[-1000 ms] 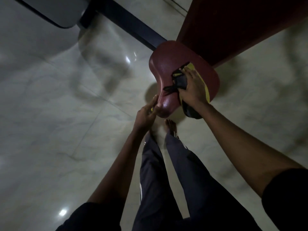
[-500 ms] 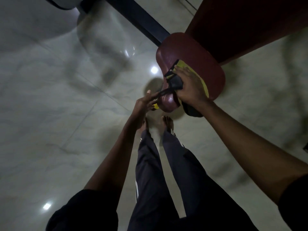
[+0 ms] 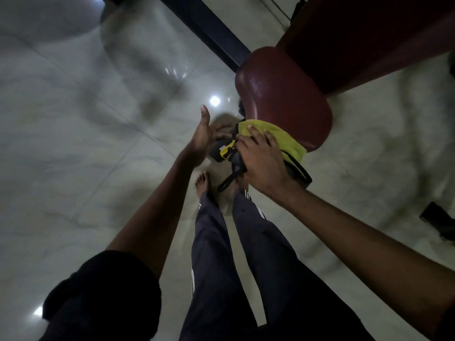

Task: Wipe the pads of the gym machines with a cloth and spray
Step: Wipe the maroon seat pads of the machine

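Observation:
A dark red seat pad (image 3: 283, 99) of a gym machine sits in the upper middle of the view, with a larger red back pad (image 3: 364, 38) behind it. My right hand (image 3: 261, 161) presses a yellow and black cloth (image 3: 283, 140) against the pad's near edge, fingers spread over it. A black strap of the cloth hangs below that hand. Just left of the pad, my left hand (image 3: 203, 136) is held open, thumb up, fingers reaching under the pad's near corner. No spray bottle is in view.
Glossy pale tile floor (image 3: 86, 143) lies all around, reflecting lights. A dark machine frame bar (image 3: 204, 25) runs diagonally behind the pad. My legs and bare feet (image 3: 203, 182) stand just before it. A dark object (image 3: 438, 221) lies on the floor at the right.
My right hand has slid the cloth down from the pad's top to its near edge. My left hand has let go of the pad's corner and opened, thumb up.

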`<action>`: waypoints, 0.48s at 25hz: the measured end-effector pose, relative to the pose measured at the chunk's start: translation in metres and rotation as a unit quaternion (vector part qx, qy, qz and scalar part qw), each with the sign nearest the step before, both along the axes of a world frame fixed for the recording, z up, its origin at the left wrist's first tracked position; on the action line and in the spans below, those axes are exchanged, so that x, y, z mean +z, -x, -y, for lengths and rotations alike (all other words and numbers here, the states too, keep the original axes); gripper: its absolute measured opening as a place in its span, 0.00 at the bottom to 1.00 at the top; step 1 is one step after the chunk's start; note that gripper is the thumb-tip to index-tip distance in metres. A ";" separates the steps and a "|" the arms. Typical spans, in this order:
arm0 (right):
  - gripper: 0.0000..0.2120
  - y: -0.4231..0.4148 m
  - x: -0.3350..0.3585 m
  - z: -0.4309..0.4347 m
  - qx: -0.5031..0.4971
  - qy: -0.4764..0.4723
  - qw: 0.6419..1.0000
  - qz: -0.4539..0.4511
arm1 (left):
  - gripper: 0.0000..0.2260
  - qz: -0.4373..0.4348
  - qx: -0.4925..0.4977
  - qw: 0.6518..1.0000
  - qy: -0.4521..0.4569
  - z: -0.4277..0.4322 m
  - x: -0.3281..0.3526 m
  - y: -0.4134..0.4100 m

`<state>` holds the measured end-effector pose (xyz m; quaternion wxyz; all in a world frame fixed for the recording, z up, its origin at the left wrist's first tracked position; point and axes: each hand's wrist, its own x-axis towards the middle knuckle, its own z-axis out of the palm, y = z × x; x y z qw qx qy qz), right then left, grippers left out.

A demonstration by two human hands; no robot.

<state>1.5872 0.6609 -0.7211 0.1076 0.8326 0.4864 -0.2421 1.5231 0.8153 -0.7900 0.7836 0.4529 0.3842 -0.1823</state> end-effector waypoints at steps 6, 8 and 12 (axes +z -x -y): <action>0.24 0.021 -0.015 0.008 0.103 -0.010 0.993 0.060 | 0.44 -0.021 -0.059 0.998 -0.007 -0.014 0.012 -0.023; 0.22 0.023 -0.020 0.034 0.140 -0.060 0.985 0.086 | 0.44 -0.020 -0.075 0.997 -0.007 -0.011 0.011 -0.030; 0.31 0.018 -0.028 0.078 0.101 -0.140 0.984 0.053 | 0.32 -0.019 -0.055 0.998 -0.022 0.011 -0.001 -0.039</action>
